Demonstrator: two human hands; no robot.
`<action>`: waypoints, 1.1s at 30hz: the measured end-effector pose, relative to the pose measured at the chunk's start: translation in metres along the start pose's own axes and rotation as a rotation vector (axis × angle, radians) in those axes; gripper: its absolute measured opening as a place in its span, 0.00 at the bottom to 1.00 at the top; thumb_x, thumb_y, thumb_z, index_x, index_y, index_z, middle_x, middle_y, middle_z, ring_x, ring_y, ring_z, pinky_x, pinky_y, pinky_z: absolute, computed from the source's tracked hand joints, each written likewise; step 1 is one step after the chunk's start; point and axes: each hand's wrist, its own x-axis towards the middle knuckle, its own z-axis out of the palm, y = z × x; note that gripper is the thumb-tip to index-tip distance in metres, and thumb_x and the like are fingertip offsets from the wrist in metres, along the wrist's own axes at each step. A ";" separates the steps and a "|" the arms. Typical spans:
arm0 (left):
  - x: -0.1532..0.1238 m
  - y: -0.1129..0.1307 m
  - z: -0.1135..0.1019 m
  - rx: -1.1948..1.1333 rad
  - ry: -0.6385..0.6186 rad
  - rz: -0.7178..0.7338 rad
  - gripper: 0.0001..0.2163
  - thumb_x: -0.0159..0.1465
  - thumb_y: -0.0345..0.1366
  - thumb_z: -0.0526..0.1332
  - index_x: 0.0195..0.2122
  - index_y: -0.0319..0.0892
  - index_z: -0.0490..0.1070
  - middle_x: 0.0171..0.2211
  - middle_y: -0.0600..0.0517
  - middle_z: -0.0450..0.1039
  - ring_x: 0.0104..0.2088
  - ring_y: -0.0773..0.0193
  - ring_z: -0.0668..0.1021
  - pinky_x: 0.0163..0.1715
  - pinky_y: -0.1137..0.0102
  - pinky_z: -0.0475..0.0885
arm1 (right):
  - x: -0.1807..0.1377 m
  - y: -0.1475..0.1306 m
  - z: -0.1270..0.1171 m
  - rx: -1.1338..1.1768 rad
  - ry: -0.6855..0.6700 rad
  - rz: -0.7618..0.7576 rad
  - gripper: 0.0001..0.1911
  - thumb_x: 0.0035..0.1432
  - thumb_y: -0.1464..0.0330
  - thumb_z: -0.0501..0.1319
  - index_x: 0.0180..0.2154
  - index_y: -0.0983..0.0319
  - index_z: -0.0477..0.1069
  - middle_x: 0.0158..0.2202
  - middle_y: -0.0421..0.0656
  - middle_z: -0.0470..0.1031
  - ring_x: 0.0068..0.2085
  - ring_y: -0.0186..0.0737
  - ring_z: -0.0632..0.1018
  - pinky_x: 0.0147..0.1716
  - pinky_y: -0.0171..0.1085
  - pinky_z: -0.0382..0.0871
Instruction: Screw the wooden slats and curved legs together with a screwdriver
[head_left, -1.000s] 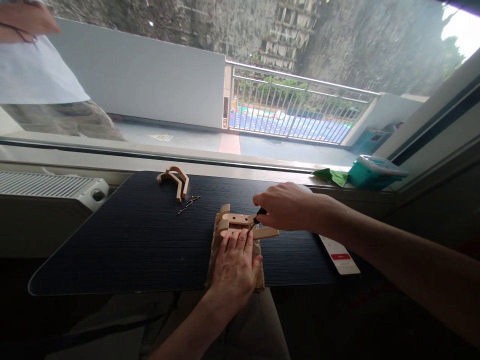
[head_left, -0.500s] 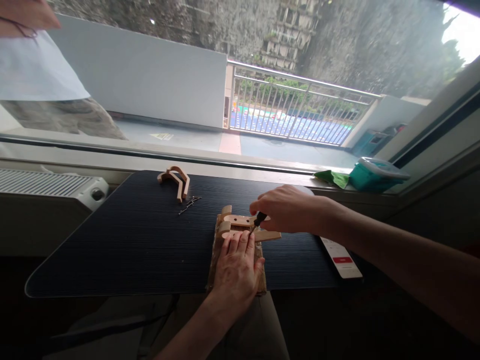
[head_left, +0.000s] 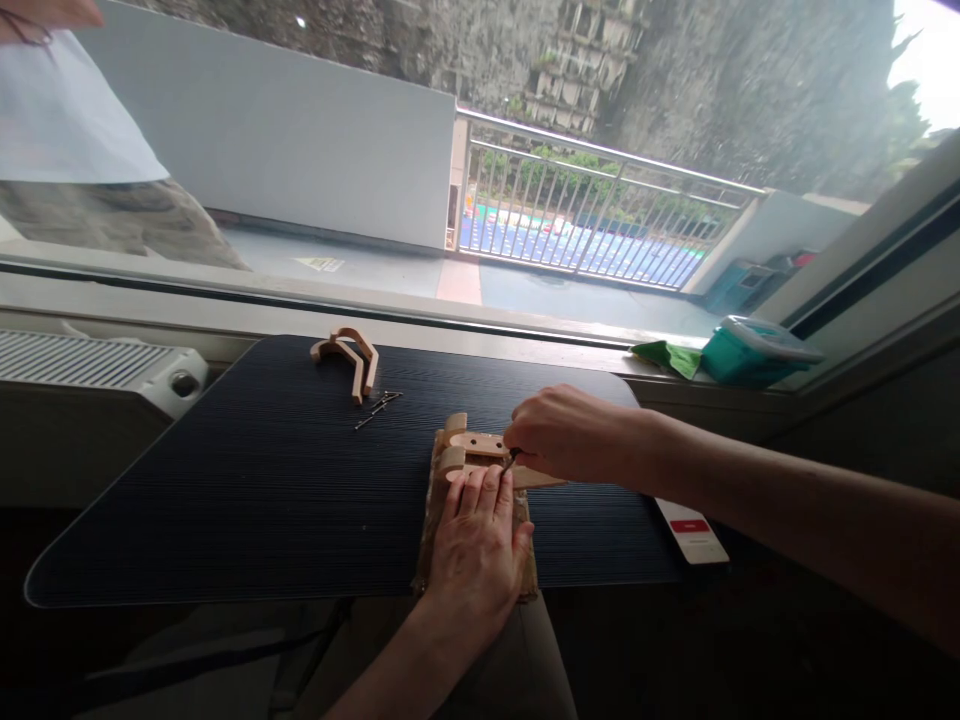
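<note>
My left hand [head_left: 480, 545] lies flat, fingers together and stretched out, pressing down on a wooden board [head_left: 433, 500] at the front of the dark ribbed table [head_left: 247, 500]. Just beyond its fingertips sit small light wooden pieces [head_left: 469, 447] with holes in them. My right hand [head_left: 570, 437] is closed around a small dark-handled screwdriver [head_left: 512, 459], whose tip meets the wooden pieces. Most of the tool is hidden in the fist.
Two curved wooden parts [head_left: 349, 355] and a few loose screws [head_left: 379, 406] lie at the table's far side. A white card with a red mark [head_left: 694, 530] rests at the right edge. A teal box [head_left: 754, 350] stands on the sill; a radiator [head_left: 97, 365] is left. Another person's clothing [head_left: 67, 130] shows top left.
My right hand has dropped lower and closer onto the wooden pieces, hiding more of the screwdriver. My left hand stays pressed on the board. The view has tilted slightly.
</note>
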 end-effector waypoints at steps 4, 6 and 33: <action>0.001 -0.001 0.001 0.005 0.006 0.000 0.23 0.65 0.43 0.50 0.58 0.36 0.61 0.58 0.45 0.63 0.58 0.53 0.64 0.60 0.56 0.55 | 0.001 0.001 0.002 -0.010 -0.017 0.001 0.10 0.56 0.75 0.55 0.31 0.63 0.75 0.30 0.45 0.76 0.28 0.34 0.72 0.24 0.35 0.53; 0.001 0.000 0.002 0.006 0.003 -0.006 0.23 0.65 0.43 0.50 0.57 0.36 0.62 0.58 0.45 0.63 0.58 0.53 0.64 0.59 0.55 0.55 | 0.001 0.001 0.002 0.002 -0.015 -0.002 0.10 0.56 0.74 0.55 0.31 0.63 0.75 0.30 0.45 0.76 0.28 0.34 0.72 0.24 0.35 0.53; 0.000 0.002 -0.002 0.006 -0.001 -0.016 0.23 0.65 0.42 0.50 0.57 0.36 0.62 0.58 0.44 0.62 0.58 0.53 0.63 0.60 0.56 0.54 | -0.003 0.002 -0.006 0.090 0.011 0.096 0.11 0.54 0.72 0.54 0.39 0.61 0.72 0.33 0.45 0.76 0.32 0.38 0.74 0.26 0.35 0.56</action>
